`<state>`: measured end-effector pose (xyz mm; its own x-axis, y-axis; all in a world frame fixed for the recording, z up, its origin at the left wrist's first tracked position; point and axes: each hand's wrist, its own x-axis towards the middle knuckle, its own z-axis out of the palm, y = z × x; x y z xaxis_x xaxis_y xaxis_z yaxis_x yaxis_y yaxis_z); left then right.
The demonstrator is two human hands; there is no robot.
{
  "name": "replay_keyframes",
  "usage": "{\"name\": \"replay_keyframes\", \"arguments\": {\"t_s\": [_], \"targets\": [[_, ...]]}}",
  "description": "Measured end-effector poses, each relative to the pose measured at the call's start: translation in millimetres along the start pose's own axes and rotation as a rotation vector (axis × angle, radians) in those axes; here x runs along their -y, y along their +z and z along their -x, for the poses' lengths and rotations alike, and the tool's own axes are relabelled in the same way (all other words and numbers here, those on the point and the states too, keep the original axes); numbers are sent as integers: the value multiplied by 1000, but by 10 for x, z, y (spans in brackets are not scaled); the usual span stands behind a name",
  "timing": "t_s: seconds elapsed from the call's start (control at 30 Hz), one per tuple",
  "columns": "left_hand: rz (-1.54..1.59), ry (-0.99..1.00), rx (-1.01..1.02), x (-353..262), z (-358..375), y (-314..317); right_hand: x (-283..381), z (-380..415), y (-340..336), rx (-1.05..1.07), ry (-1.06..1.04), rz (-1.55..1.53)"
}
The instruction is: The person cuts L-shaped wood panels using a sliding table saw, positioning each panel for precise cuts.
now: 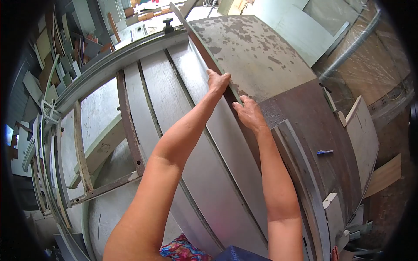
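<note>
A long, narrow board (202, 48) stands on edge, running from the far middle toward me beside the grooved metal saw table (152, 82). My left hand (219, 82) is closed around its upper edge, the thumb lying along the top. Slightly nearer and to the right, my right hand (249, 112) also grips the board, with its thumb on the near side; its other fingers are partly hidden. The board's near end is hidden beside my right forearm.
A metal fence (126, 51) with a black knob (167, 25) crosses the table's far side. An open metal frame (82, 143) extends left. On the dark right-hand surface (300, 113) lies a blue pen (325, 152). Stacked panels and offcuts (65, 48) stand at the far left.
</note>
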<state>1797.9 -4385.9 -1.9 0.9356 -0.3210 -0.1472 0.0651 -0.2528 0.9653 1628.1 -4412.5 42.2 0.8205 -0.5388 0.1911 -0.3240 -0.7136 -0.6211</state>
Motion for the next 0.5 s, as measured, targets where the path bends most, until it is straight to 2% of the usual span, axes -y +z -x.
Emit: {"name": "replay_keyframes", "arguments": {"t_s": [0.1, 0.23, 0.4, 0.47, 0.5], "targets": [[-102, 2, -42, -162, 83, -127, 257, -23, -236, 416, 417, -587], [-225, 31, -110, -319, 324, -159, 296, 144, -276, 422, 442, -771], [-9, 83, -97, -369, 856, 82, 349, 619, -775, 277, 395, -459], [167, 115, -33, -348, 1182, 194, 401, 927, -1051, 244, 364, -342], [157, 81, 1, -398, 1391, 191, 394, 1112, -1140, 206, 367, -349]]}}
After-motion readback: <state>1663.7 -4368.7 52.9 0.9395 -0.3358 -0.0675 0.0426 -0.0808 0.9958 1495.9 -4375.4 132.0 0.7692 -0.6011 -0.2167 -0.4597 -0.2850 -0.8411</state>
